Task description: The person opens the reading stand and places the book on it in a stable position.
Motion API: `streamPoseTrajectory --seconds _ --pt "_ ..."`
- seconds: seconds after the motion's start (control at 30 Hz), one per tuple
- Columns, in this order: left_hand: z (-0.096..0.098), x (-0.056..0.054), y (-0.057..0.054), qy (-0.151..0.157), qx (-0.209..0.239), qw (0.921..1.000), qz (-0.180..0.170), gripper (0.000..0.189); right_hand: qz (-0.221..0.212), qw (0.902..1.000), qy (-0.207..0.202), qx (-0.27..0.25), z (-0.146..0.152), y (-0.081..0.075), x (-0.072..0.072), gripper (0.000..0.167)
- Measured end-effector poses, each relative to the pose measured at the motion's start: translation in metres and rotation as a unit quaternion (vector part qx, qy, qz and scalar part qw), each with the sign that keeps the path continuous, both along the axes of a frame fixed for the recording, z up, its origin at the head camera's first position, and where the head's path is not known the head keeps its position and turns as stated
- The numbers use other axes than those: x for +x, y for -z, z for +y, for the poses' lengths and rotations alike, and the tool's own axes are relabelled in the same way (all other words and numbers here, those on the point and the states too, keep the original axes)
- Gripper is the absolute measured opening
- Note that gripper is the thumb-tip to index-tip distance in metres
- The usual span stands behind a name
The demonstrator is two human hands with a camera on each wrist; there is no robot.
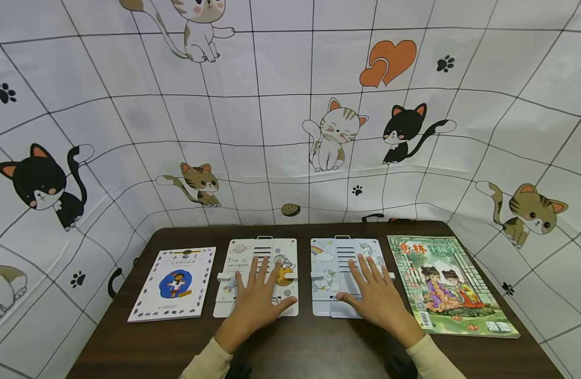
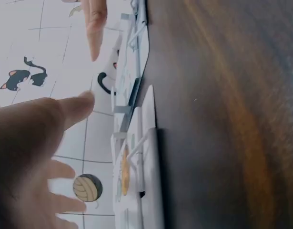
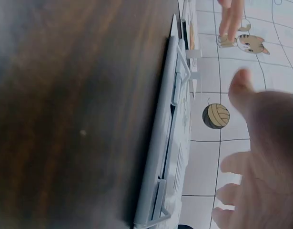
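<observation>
Side by side on the dark brown wood-grain table (image 1: 153, 347) lie the flat white space-print metal-looking stand (image 1: 244, 263) and the flat pale-blue unicorn-print one (image 1: 335, 273), with the left hand (image 1: 257, 300) above the first and the right hand (image 1: 378, 297) above the second, both empty, fingers spread. A palm lowered off-centre could bend the thin wire clips or skid a stand sideways, perhaps into the white-covered booklet (image 1: 174, 284) at left or the glossy green illustrated magazine (image 1: 453, 287) at right.
</observation>
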State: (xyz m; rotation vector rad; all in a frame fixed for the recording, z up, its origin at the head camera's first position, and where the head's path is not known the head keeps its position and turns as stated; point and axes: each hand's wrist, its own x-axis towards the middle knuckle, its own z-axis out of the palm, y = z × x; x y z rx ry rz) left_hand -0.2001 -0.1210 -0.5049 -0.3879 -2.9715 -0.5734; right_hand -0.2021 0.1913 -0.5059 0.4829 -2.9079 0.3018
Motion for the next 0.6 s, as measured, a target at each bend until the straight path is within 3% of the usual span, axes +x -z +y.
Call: streamPoseTrajectory --seconds 0.13,0.27,0.4,0.6 --pt "0.01 0.002 -0.006 0.027 0.031 0.9957 0.083 0.058 0.036 0.999 0.008 -0.023 -0.001 -0.003 0.002 0.077" --pt "0.022 0.005 -0.011 0.051 0.064 0.9858 0.147 0.028 0.056 0.9964 0.02 -0.06 -0.002 -0.011 0.006 0.048" --pt "0.036 0.006 -0.013 0.073 0.085 0.9829 0.146 0.015 0.041 0.9957 0.025 -0.079 0.001 -0.017 0.006 0.024" --pt "0.056 0.003 -0.004 0.106 0.072 0.9817 0.14 0.007 0.003 0.9965 0.033 -0.077 0.011 -0.015 0.006 0.006"
